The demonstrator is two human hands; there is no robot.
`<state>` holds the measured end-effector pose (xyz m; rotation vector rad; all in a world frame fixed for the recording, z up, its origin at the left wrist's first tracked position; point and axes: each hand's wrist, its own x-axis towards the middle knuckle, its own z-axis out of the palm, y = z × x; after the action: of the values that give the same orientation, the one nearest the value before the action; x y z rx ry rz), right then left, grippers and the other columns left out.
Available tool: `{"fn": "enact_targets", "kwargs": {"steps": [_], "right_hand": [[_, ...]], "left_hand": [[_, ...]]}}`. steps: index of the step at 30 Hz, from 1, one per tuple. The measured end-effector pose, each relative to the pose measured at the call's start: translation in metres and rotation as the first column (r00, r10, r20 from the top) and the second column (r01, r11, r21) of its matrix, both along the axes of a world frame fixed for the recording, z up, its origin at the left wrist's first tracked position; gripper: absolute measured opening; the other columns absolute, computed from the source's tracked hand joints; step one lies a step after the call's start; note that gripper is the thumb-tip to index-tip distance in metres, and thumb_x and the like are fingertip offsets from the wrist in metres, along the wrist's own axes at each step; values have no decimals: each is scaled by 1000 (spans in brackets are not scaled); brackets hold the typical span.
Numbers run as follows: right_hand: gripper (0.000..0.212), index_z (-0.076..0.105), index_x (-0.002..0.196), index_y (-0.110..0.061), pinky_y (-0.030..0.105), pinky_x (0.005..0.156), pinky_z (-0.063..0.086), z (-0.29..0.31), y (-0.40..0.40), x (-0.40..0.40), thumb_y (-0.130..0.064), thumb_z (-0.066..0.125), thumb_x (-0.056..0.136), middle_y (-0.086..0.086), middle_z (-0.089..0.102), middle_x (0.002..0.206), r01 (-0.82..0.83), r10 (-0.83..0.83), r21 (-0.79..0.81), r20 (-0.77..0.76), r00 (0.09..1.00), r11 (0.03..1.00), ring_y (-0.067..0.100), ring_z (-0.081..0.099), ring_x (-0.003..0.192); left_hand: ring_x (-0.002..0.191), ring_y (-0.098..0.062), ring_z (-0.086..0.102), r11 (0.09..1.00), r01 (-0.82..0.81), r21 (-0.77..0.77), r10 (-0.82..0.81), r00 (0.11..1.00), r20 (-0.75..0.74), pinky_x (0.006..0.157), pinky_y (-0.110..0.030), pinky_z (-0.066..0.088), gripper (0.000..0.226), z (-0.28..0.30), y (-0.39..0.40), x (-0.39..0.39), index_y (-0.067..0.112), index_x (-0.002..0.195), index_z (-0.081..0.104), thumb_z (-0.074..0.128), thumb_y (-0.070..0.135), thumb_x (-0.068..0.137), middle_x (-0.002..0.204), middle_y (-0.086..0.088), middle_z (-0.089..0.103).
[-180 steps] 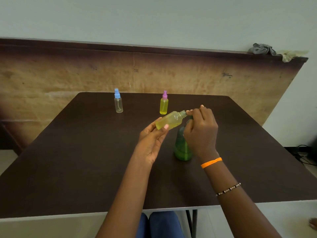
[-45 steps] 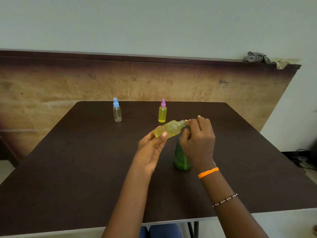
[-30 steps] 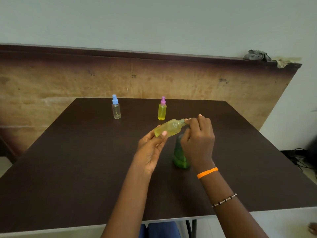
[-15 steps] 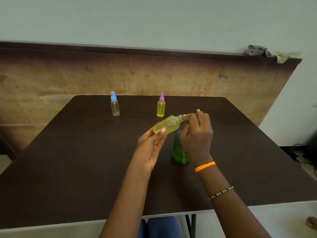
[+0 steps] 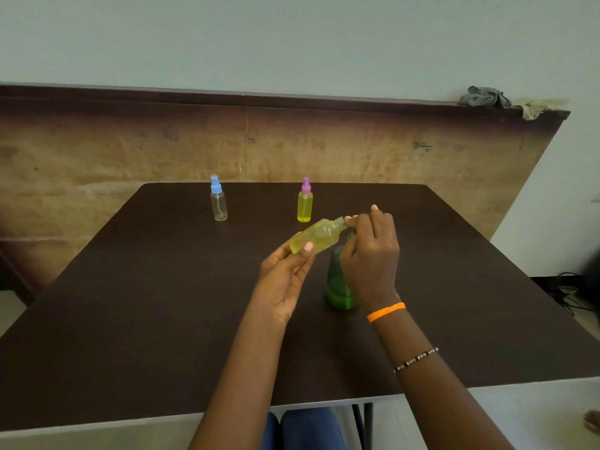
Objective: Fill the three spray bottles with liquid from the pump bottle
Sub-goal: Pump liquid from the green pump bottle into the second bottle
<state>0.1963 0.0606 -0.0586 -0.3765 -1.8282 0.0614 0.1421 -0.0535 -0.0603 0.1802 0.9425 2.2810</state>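
Head view: left hand (image 5: 285, 280) grips a tilted, uncapped, yellow-filled clear plastic spray bottle (image 5: 316, 237); right hand (image 5: 370, 254), fingers curled at its neck, hides a green pump bottle (image 5: 337, 287) beneath.

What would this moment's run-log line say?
left hand: holds tilted open bottle | right hand: on green pump bottle | blue-capped bottle: unfilled

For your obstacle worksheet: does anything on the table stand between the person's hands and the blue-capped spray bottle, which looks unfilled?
Nothing visible does. Bare table lies between the left hand and the blue-capped spray bottle; the pink-capped bottle stands off to the right.
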Motion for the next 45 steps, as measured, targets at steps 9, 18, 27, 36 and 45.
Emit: {"fn": "enact_targets", "kwargs": {"steps": [9, 18, 27, 36, 45], "right_hand": [[24, 59, 74, 0, 26, 64, 36, 19, -3, 6, -2, 35, 78, 13, 54, 75, -69, 72, -45, 62, 995, 997, 26, 47, 74], [26, 60, 73, 3, 35, 85, 46, 2, 1, 2, 5, 36, 82, 18, 55, 73, -5, 4, 31, 3, 1000, 1000, 27, 45, 76], [21, 60, 74, 1, 30, 66, 41, 11, -5, 9, -3, 40, 79, 17, 56, 77, 41, -44, 32, 104, 994, 999, 30, 53, 72], [22, 58, 70, 0, 32, 56, 41, 21, -7, 8, -6, 38, 76, 13, 55, 73, 18, -13, -33, 147, 989, 999, 28, 52, 69], [25, 64, 77, 4, 34, 81, 48, -2, -2, 2, 7, 39, 80, 18, 57, 74, -15, 15, -24, -11, 1000, 1000, 30, 52, 77]], "left_hand": [[90, -12, 69, 1000, -5, 26, 5, 1000, -3, 86, -22, 52, 28, 3, 1, 3, -1, 112, 59, 56, -4, 84, 102, -10, 69], [87, -13, 69, 1000, -2, 9, 2, 1000, 31, 86, -23, 52, 24, 1, 2, 3, 0, 108, 60, 56, -5, 85, 97, -9, 70], [92, -13, 68, 1000, 0, 10, 0, 1000, 7, 86, -21, 53, 26, 1, 1, 3, 0, 111, 59, 56, -4, 85, 101, -10, 69], [92, -13, 67, 1000, 5, -12, -5, 1000, -2, 85, -21, 53, 25, 2, 0, 3, 0, 110, 59, 56, -3, 86, 104, -11, 68], [95, -14, 66, 1000, 4, -15, -4, 999, -38, 85, -20, 53, 32, 0, 0, 0, -2, 119, 55, 55, -4, 86, 108, -12, 67]]}}
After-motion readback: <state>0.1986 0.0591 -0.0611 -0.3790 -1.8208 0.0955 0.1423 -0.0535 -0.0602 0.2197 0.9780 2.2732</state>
